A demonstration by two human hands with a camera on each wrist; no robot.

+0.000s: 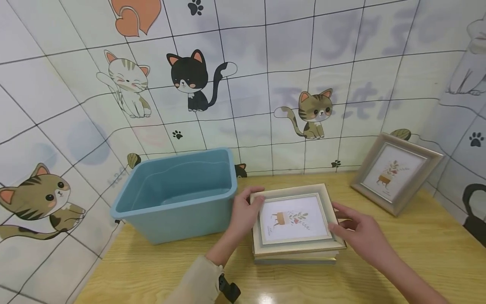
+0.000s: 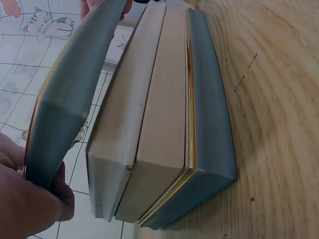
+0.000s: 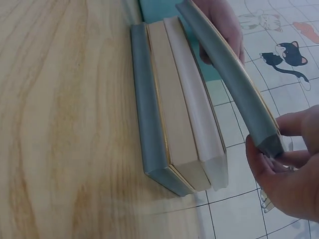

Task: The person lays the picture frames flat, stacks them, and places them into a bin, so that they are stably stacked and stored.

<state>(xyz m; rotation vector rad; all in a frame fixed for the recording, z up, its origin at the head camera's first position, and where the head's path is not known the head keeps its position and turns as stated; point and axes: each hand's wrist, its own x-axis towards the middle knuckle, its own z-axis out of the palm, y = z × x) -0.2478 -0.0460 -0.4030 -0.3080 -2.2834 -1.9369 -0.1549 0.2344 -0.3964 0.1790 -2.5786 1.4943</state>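
Note:
A picture frame (image 1: pixel 296 219) with a cream and grey-blue border shows a plant-pot print. My left hand (image 1: pixel 244 213) grips its left edge, and my right hand (image 1: pixel 360 232) pinches the right edge between thumb and fingers. Both wrist views show this picture frame (image 2: pixel 72 94) raised and tilted, apart from the stack below it. Under it lie several more frames: a grey-blue one (image 2: pixel 212 99) at the bottom, a beige one (image 2: pixel 164 109) in the middle and a whitish one (image 3: pixel 192 89) on top.
A blue plastic bin (image 1: pixel 182 219) stands left of the stack on the wooden table (image 1: pixel 417 261). Another picture frame (image 1: pixel 364 173) in champagne colour leans upright at the back right. Behind runs a wall covering (image 1: pixel 250 101) with cat drawings.

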